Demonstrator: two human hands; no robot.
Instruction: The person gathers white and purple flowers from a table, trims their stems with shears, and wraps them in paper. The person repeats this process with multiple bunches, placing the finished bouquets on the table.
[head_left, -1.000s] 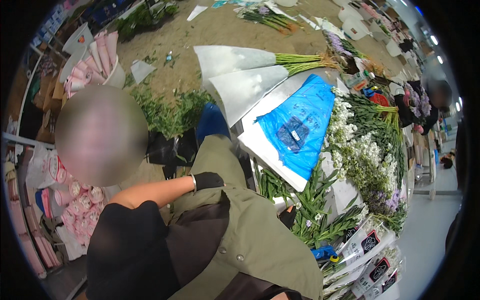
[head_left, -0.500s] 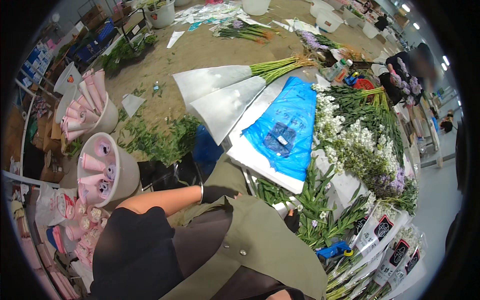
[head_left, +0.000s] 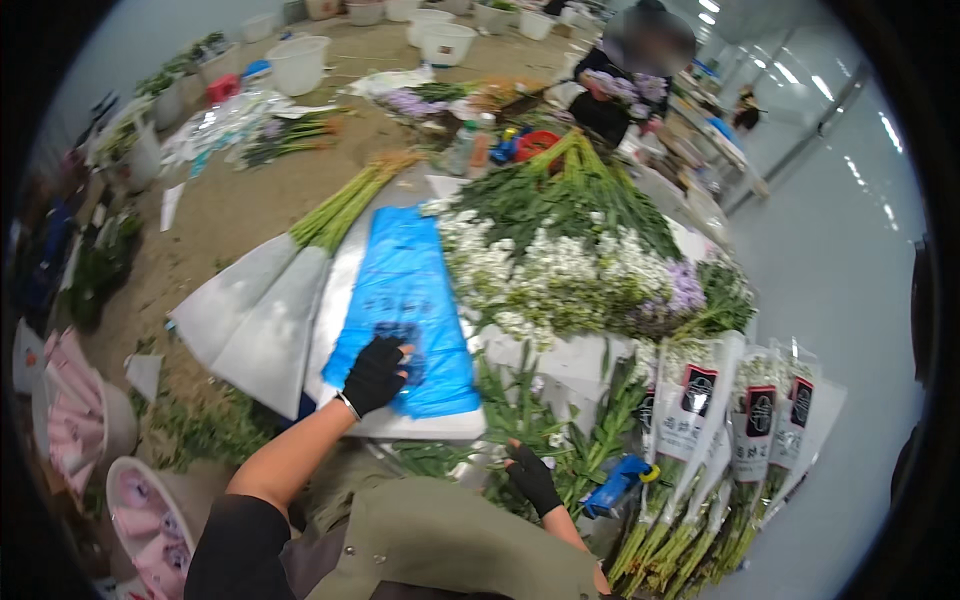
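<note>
My left hand [head_left: 376, 378], in a black fingerless glove, rests on a blue plastic sheet [head_left: 400, 285] with dark printing. Its thumb and a fingertip show slightly apart beside a dark square patch; the other fingers are partly hidden. Under the sheet is a white board [head_left: 440, 425]. My right hand [head_left: 533, 478], gloved the same way, hovers low by leafy green stems [head_left: 590, 455], fingers parted and nothing visible in them. Next to it on the right lies a blue tool with a yellow end [head_left: 615, 487]. White flowers [head_left: 560, 275] are heaped beyond, with purple flowers [head_left: 683, 290] at their right.
Two bundles in white paper [head_left: 250, 315] lie on the left. Sleeved bouquets [head_left: 690, 430] stand at the right. Tubs [head_left: 130, 490] with pink-wrapped rolls are at lower left. Bottles [head_left: 470, 148] and a red basket [head_left: 537, 145] sit farther back. A co-worker [head_left: 605, 110] holds purple flowers.
My view has swung to the right. My left hand has risen from near my body onto the blue sheet. My right hand, mostly hidden before, now shows near the green stems.
</note>
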